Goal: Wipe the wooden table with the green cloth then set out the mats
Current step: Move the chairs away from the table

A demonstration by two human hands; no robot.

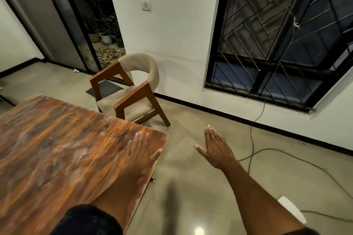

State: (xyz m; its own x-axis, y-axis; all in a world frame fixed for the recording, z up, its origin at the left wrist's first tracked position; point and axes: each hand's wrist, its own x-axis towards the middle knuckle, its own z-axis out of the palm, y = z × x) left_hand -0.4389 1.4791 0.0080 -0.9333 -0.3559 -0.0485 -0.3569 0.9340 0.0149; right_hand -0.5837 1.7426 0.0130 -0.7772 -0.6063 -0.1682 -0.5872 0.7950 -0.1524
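Wooden table (57, 149) fills the frame from nine o'clock down to seven o'clock, its grain streaked orange and brown and blurred, with pale smears across the top. Its rounded near corner sits just left of centre. At that corner lies the left hand (140, 150), palm down over the surface, fingers straight and together, thumb spread toward the edge, holding nothing; whether the palm presses the wood or only skims above it I cannot tell. A dark sleeve (87, 219) covers the upper arm at six o'clock. Toward twelve o'clock from the corner stands a chair (129, 91) with brown wooden arms and a cream curved back and seat, apart from the table. At four o'clock from centre the right hand (215, 149) hangs over the floor (191, 177), fingers straight, thumb splayed, empty. A thin cable (252, 139) trails across the floor beyond it. At two o'clock, a black barred window (277, 34). Neither green cloth nor mats show in view.
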